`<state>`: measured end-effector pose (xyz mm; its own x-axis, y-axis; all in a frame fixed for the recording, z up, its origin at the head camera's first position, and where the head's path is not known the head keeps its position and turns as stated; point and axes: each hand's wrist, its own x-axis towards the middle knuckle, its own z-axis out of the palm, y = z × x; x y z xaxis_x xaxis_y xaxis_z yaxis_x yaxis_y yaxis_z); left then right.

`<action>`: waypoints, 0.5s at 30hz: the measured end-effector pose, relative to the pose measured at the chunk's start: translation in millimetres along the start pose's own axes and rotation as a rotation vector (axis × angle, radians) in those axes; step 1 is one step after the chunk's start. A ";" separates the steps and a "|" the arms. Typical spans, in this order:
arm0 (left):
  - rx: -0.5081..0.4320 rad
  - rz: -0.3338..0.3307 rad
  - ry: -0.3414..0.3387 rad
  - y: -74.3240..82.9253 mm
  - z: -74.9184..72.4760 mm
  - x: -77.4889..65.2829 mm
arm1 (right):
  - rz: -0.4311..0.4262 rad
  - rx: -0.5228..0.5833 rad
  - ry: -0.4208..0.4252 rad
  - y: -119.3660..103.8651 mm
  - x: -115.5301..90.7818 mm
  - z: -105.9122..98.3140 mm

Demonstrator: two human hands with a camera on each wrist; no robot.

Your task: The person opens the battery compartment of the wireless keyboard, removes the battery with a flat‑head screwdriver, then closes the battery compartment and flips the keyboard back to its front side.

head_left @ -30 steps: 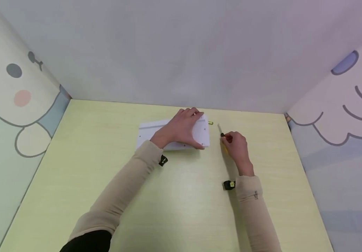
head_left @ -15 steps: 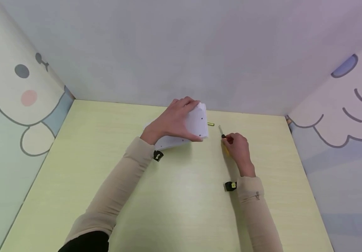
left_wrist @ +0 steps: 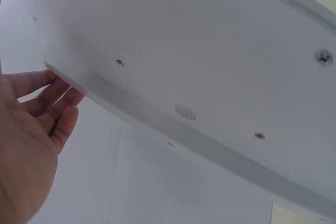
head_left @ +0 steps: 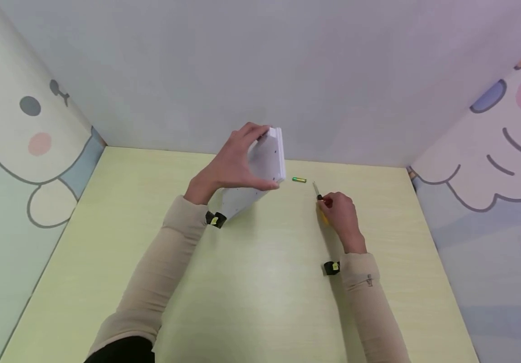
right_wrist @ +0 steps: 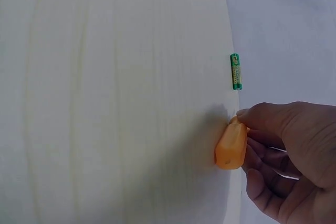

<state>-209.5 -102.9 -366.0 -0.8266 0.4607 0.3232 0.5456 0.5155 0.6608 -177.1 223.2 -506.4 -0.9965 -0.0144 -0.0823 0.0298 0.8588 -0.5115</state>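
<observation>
A long white plastic casing (head_left: 242,199) tilts above the table, its right end raised. My left hand (head_left: 230,166) grips that end, thumb on the near edge and fingers over the far edge. Several small screws and an oval patch of fine mesh show on its face (left_wrist: 199,72) in the left wrist view. My right hand (head_left: 342,218) pinches a screwdriver (right_wrist: 231,148) by its orange handle, low over the table; in the head view its shaft points away from me. A green battery (head_left: 299,179) lies between the casing and the screwdriver tip.
The pale wooden table (head_left: 265,292) meets a grey back wall (head_left: 260,75) just behind the battery. Printed panels stand at left and right. A small black wrist camera (head_left: 331,268) sits at the right cuff, another wrist camera (head_left: 216,220) at the left.
My left hand has lifted the casing's right end and drawn it to the left, tilting it steeply. The battery, partly covered before, now shows whole. The right hand has stayed nearly still with the screwdriver.
</observation>
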 end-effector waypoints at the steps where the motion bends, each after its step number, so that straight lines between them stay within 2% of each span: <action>1: -0.025 0.010 0.015 0.6 -2.7 -0.3 | -0.002 -0.007 0.002 0.1 0.2 -0.2; 8: -0.201 0.129 0.146 7.1 -14.4 -3.1 | -0.028 -0.019 0.008 4.4 2.5 -3.0; 11: -0.241 0.172 0.186 10.2 -15.8 -4.6 | -0.025 -0.019 0.006 6.3 3.5 -5.0; 15: -0.286 0.197 0.218 13.8 -16.1 -5.8 | -0.022 -0.017 0.000 7.0 3.6 -7.6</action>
<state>-199.4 -110.2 -347.8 -0.7369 0.3508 0.5779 0.6614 0.1971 0.7237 -181.1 233.0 -503.8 -0.9969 -0.0331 -0.0711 0.0068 0.8669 -0.4985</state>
